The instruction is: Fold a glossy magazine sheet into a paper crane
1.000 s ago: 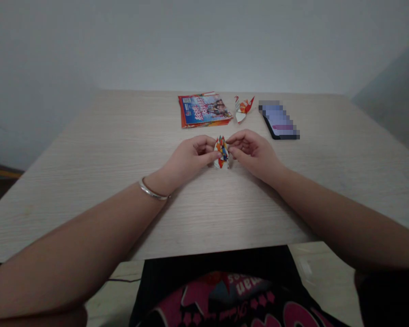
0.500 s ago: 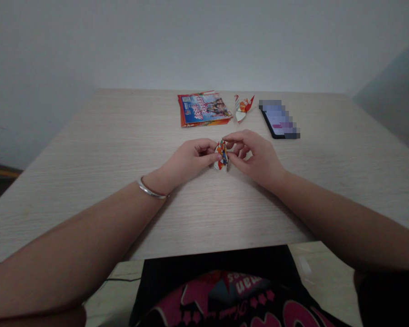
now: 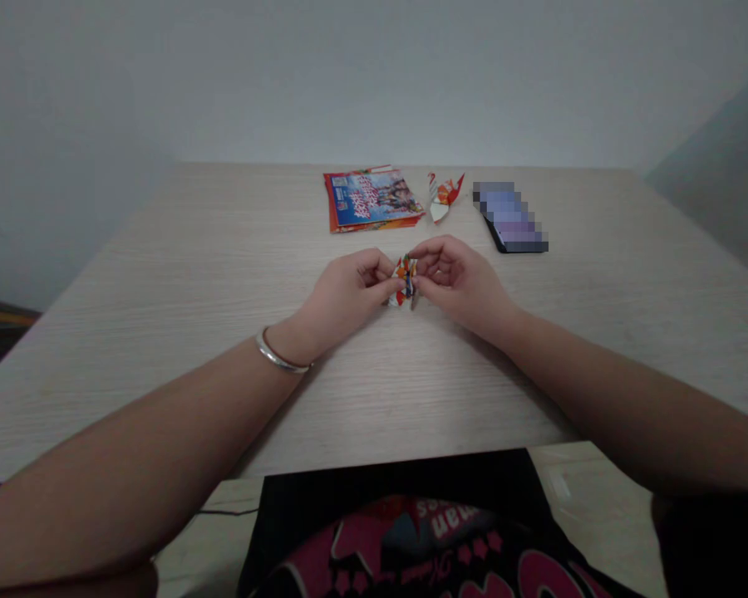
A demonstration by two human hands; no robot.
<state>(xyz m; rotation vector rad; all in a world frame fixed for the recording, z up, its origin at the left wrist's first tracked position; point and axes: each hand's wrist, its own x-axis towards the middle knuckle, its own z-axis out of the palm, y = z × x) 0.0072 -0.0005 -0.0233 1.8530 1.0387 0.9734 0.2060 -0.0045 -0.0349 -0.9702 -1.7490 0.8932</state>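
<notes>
A small, colourful folded paper piece (image 3: 405, 281) sits between my two hands near the middle of the pale wooden table (image 3: 193, 274). My left hand (image 3: 349, 291), with a silver bangle on its wrist, pinches the piece from the left with thumb and curled fingers. From the right, my right hand (image 3: 458, 278) pinches it with thumb and forefinger, the other fingers curled. Both hands rest low on the tabletop. Most of the paper is hidden by the fingers.
Farther back lie a stack of colourful printed sheets (image 3: 371, 199), a finished folded paper figure (image 3: 444, 198) and a phone (image 3: 511, 220) with a lit screen. A plain wall rises behind the table. My dark patterned shirt fills the bottom edge.
My right hand's fingers have closed in on the paper piece, which now looks more pressed together. My left hand has barely moved.
</notes>
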